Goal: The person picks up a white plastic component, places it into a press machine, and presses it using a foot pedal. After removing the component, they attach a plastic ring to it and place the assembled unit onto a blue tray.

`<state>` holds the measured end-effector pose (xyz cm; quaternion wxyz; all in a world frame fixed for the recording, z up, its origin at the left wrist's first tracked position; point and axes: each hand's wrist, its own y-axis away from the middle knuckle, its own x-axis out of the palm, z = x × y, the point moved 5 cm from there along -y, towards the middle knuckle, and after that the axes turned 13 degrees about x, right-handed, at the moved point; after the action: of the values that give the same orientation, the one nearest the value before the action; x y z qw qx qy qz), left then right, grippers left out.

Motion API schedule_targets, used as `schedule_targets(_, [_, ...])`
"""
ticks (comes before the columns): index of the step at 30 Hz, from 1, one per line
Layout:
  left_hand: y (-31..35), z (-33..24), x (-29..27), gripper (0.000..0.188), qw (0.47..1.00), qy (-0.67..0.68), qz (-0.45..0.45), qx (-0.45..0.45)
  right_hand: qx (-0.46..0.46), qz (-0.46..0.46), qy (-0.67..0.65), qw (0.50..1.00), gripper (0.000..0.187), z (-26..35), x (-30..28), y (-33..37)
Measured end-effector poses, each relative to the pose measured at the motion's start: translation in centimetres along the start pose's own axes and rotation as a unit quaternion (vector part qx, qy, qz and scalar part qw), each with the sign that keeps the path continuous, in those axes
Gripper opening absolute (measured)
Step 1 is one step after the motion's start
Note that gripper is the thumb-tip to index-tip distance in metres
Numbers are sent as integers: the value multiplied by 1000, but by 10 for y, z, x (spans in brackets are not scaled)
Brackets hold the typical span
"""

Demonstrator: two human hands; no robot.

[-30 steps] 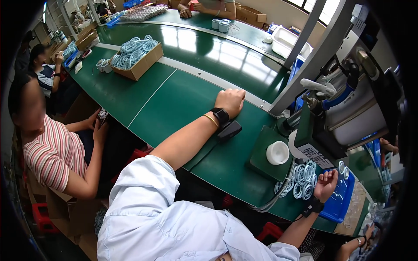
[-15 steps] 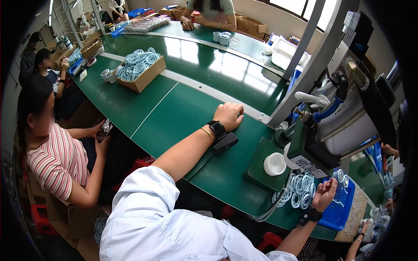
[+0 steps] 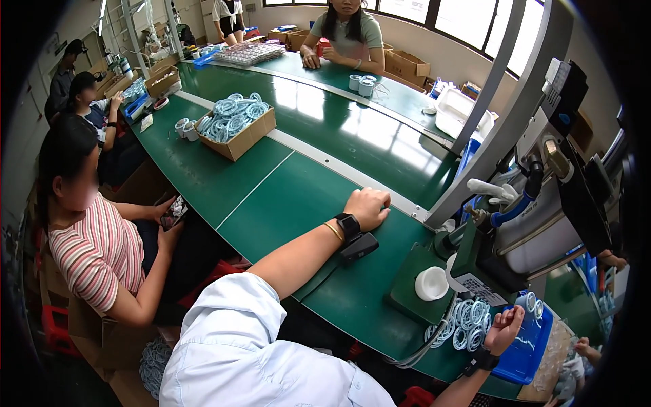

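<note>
My left hand (image 3: pixel 367 207) rests on the green table (image 3: pixel 271 197), its fingers curled in a loose fist and no object showing in it. A dark watch and a gold bangle circle that wrist, with a small black device (image 3: pixel 359 248) beside it. My right hand (image 3: pixel 503 330) is raised at the near edge of a blue tray (image 3: pixel 527 363), fingers bent inward with nothing visible in them. Left of it lie several pale blue cable coils (image 3: pixel 468 322). Between my hands stands a press machine (image 3: pixel 542 237), with a white round cup (image 3: pixel 431 283) on its green base.
A cardboard box of pale blue coils (image 3: pixel 244 139) stands at the far left, beside small white spools (image 3: pixel 185 129). A metal post (image 3: pixel 475 142) rises behind the press. A co-worker in a striped shirt (image 3: pixel 98 251) sits on my left holding a phone. Another person sits across the table.
The view has tipped, so the scene sits lower and slightly to the right. Both my hands stay in nearly the same places. The co-workers hold about the same poses.
</note>
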<state>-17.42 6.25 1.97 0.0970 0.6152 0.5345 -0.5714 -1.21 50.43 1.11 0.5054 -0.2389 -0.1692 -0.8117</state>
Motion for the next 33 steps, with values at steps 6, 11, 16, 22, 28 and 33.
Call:
schedule_targets(6, [1,1,-1,13,1000,-3,4,6,7,30,-4,1000,15,-2,4,0])
schedule_targets(11, [4,1,-3,14,1000,0,14,6,10,31,-13,999,15,-2,8,4])
schedule_targets(16, [-4,-6,5,14,999,0,27,27,-10,-11,-14,1000,14,4,0,11])
schedule_targets(22, [0,12,0,17,999,-26,45,-1,-11,-19,37,999,7,-10,26,0])
schedule_targets(28, [-2,48,36,14,998,46,-5,44,-22,-15,27,999,9,1,11,1])
schedule_targets(33, [4,66,58,20,995,94,10,42,-23,-56,57,997,11,1,5,7])
